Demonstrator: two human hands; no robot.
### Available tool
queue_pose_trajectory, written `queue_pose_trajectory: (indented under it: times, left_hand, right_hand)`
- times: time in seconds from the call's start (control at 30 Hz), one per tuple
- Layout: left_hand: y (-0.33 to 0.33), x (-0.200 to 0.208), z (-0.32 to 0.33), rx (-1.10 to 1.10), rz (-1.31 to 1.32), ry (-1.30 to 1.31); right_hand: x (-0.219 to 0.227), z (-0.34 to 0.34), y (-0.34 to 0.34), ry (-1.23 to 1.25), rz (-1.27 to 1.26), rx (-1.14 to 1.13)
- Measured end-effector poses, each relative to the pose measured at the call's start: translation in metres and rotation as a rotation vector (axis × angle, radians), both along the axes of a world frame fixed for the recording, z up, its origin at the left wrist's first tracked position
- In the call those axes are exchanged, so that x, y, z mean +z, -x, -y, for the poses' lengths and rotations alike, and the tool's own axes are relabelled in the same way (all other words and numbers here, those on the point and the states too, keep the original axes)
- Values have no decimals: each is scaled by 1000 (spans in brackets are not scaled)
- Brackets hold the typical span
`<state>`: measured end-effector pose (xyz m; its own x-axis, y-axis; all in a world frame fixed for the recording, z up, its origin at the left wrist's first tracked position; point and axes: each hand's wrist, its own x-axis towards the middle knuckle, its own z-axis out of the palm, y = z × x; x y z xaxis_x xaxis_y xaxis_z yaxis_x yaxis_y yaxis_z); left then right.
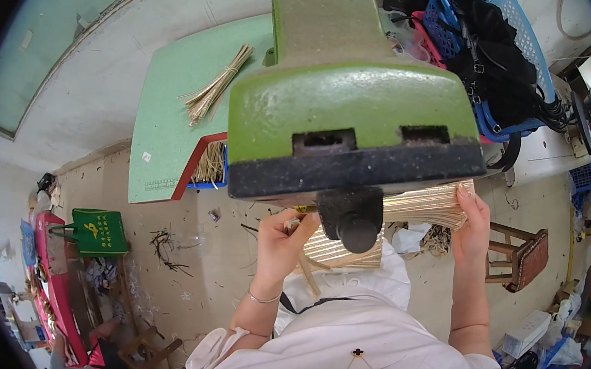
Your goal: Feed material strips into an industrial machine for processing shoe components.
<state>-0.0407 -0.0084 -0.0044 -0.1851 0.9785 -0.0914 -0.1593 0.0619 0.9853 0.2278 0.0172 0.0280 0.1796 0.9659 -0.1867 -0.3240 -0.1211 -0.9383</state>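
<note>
A large green machine head (pixel 356 112) with a black lower edge and a black round knob (pixel 357 232) stands in front of me and hides part of the work. Under it a shiny gold ribbed sheet (pixel 427 206) stretches to the right, with more gold ribbing below the knob. My right hand (pixel 473 219) grips the sheet's right end, thumb on top. Left of the knob, my left hand (pixel 282 236) is closed in a pinch on a thin tan strip (pixel 309 277), whose loose part dangles toward my lap. The fingertips are partly hidden by the machine.
A tied bundle of tan strips (pixel 218 84) lies on the green tabletop (pixel 164 108); a blue bin (pixel 219 177) holds more. On the right are a stool (pixel 526 260) and a blue basket (pixel 530 36) with black bags. Scraps (pixel 168 250) litter the floor; a green bag (pixel 99 232) sits left.
</note>
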Motion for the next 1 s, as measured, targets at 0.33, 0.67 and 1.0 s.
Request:
queue_pose_trajectory:
  times: [0.33,0.67,1.0]
  left_hand:
    - [18,-6,-12,242,-78,-178]
    - [93,-41,-4,545,169,-145]
    - [127,-40,34,546,-104,-299]
  right_hand:
    - [-10,-2,36,-33,-17,192]
    - [-9,6,114,-71,293,608]
    - [-38,20,150,-17,46,586]
